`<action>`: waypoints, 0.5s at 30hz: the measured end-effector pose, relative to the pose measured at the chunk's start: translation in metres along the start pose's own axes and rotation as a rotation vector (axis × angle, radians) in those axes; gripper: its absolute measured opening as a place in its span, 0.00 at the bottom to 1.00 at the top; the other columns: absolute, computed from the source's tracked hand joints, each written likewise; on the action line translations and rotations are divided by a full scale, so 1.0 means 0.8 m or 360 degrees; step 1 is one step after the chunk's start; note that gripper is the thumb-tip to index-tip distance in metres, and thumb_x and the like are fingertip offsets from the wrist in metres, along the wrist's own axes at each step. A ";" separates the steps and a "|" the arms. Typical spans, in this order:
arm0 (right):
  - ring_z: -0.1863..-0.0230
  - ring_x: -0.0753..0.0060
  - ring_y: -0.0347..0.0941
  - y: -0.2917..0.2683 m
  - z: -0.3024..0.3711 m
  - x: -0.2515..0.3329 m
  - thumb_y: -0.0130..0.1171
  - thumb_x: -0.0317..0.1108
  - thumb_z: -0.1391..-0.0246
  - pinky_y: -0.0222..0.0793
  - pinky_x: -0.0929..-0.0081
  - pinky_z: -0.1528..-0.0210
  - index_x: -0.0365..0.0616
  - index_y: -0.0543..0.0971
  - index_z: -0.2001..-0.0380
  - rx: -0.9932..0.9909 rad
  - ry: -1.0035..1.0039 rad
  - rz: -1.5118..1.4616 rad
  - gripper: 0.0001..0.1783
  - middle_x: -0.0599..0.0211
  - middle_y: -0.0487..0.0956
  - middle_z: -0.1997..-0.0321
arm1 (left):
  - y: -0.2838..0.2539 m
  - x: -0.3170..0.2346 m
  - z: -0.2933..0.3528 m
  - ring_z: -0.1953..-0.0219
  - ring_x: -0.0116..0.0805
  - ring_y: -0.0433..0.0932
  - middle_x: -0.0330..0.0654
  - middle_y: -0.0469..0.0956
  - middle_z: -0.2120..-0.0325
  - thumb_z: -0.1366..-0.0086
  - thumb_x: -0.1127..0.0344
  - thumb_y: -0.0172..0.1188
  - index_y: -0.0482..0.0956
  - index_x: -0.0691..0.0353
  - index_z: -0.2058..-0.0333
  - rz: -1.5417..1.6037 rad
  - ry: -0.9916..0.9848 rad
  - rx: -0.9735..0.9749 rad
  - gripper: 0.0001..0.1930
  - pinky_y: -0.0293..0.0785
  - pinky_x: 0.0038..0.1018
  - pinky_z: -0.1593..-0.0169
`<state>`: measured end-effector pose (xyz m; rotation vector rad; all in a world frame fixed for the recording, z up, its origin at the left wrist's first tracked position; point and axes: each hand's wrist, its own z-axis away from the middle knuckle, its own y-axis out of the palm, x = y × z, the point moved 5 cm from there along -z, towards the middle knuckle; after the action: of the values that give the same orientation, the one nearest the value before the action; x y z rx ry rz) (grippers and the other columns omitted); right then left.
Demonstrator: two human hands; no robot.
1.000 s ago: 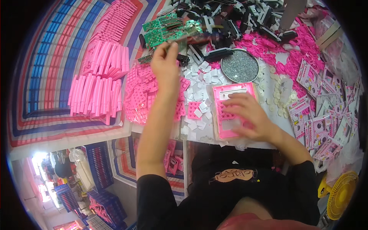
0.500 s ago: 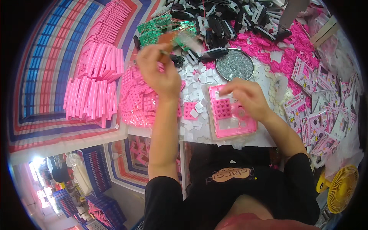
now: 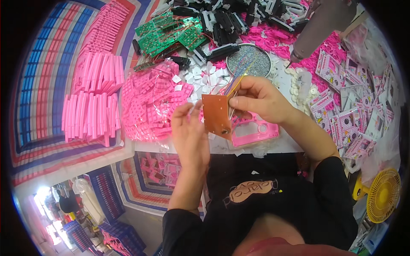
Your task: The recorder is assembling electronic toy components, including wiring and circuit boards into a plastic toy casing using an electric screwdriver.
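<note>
A white worktable (image 3: 218, 146) spans the scene, a striped sheet (image 3: 47, 106) covering the area to its left with rows of pink panels (image 3: 92, 117) standing on it; whether those are finished pieces cannot be told. Across the table lie heaps of loose stock, all plentiful: black-and-white parts (image 3: 222, 23) at the back, printed cards (image 3: 341, 115) at the right, bagged pink keypads (image 3: 147, 106) at the left, and green circuit boards (image 3: 156, 32) behind them. The left hand (image 3: 190, 136) is loosely open, fingers apart, just beside the raised board; whether its fingertips touch the edge cannot be told. The right hand (image 3: 260, 100) pinches that board by its right side between thumb and fingers. Below the right hand, near the table's front edge, a pink casing (image 3: 256, 138) lies open, its upper part hidden. The brown board (image 3: 216, 115) is held up in front of it, tilted and apart from it, so the work looks only partly done: the board is picked out but not seated. Thin coloured wires (image 3: 239, 81) fan loose from its top, their connections, if any, hidden. Smallest of all, the screws (image 3: 252, 59) fill a round dish beyond the hands.
</note>
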<state>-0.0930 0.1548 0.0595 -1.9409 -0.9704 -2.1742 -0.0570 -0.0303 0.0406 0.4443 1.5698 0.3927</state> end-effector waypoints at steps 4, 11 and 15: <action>0.68 0.86 0.73 0.006 -0.003 0.009 0.59 0.30 0.36 0.68 0.85 0.65 0.38 0.80 0.58 0.0079 -0.0132 0.0252 0.08 0.71 0.81 0.67 | 0.001 0.009 0.009 0.48 0.40 0.79 0.47 0.78 0.50 0.38 0.72 0.64 0.68 0.67 0.41 0.0468 -0.0933 0.0248 0.27 0.76 0.39 0.43; 0.67 0.86 0.74 0.007 -0.006 0.019 0.62 0.30 0.38 0.67 0.86 0.68 0.40 0.81 0.55 0.0062 0.0093 -0.0065 0.10 0.68 0.83 0.63 | -0.039 0.012 0.013 0.54 0.43 0.83 0.45 0.82 0.59 0.35 0.66 0.65 0.73 0.60 0.46 0.0208 -0.0533 0.0086 0.20 0.78 0.47 0.44; 0.63 0.82 0.77 -0.008 -0.005 -0.009 0.62 0.33 0.38 0.68 0.85 0.69 0.40 0.81 0.55 0.0299 0.0498 0.0193 0.11 0.68 0.83 0.63 | -0.050 0.002 0.004 0.54 0.41 0.82 0.44 0.81 0.58 0.30 0.61 0.61 0.71 0.58 0.46 0.0550 -0.0456 0.0066 0.18 0.79 0.48 0.46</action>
<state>-0.0980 0.1554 0.0502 -1.4808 -0.9372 -2.1446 -0.0551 -0.0641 0.0187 0.7741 1.2246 0.5353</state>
